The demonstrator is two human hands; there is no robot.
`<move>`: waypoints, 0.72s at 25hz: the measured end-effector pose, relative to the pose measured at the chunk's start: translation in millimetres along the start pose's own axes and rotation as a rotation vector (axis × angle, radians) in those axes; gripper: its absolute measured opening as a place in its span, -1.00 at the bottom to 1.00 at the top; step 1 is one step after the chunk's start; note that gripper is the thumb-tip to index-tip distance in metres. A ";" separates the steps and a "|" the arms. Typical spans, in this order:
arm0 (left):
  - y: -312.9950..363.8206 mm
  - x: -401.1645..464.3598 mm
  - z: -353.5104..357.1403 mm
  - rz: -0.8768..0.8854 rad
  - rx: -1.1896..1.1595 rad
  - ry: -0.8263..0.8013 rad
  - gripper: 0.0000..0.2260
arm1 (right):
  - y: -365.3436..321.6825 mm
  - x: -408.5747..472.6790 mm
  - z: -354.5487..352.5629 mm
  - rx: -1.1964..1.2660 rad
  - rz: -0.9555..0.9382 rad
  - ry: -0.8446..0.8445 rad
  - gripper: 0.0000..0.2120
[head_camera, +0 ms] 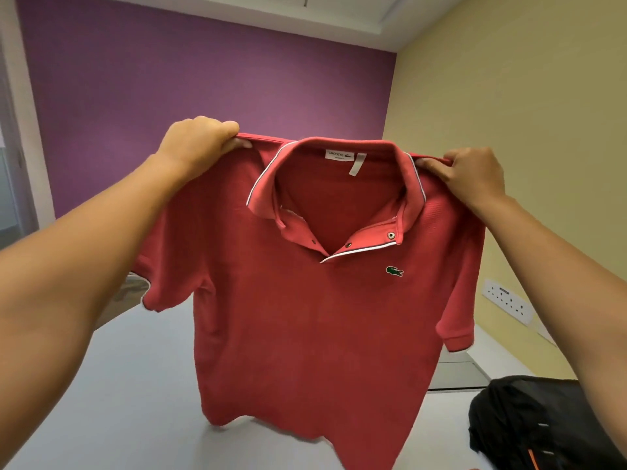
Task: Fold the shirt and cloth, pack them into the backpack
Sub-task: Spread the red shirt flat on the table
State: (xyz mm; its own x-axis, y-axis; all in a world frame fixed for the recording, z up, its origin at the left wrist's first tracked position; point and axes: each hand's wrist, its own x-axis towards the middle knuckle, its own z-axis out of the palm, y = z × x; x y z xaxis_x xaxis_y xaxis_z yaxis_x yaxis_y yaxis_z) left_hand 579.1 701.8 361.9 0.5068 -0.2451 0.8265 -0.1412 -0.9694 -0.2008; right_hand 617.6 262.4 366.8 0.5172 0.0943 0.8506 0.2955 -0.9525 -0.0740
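Observation:
A red polo shirt (305, 317) with a white-trimmed collar and a small green logo hangs in the air, front towards me. My left hand (200, 140) grips its left shoulder seam. My right hand (471, 174) grips the right shoulder seam. The shirt's hem dangles just above the grey table (118, 401). A black backpack (529, 422) lies on the table at the lower right, partly behind my right forearm. The cloth is not in sight.
A purple wall stands ahead and a yellow wall to the right, with a white wall socket (509, 301) on it. A silvery flat panel (454, 374) lies on the table behind the shirt, near the backpack.

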 end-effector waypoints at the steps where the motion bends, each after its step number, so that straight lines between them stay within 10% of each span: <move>1: -3.1 1.3 -3.4 0.013 0.013 -0.005 -0.54 | 0.7 2.8 -2.5 0.014 -0.046 -0.027 -0.37; 18: 2.2 -19.8 10.2 -0.319 -0.209 -0.046 -0.73 | -1.3 8.7 4.2 0.122 -0.077 0.054 -0.56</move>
State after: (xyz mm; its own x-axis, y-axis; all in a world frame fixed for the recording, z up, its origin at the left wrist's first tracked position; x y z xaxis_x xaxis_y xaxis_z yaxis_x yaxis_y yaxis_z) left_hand 577.4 704.4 339.7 0.5903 0.0631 0.8047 -0.1385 -0.9742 0.1780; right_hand 625.1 265.7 372.1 0.4467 0.1468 0.8826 0.4294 -0.9006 -0.0675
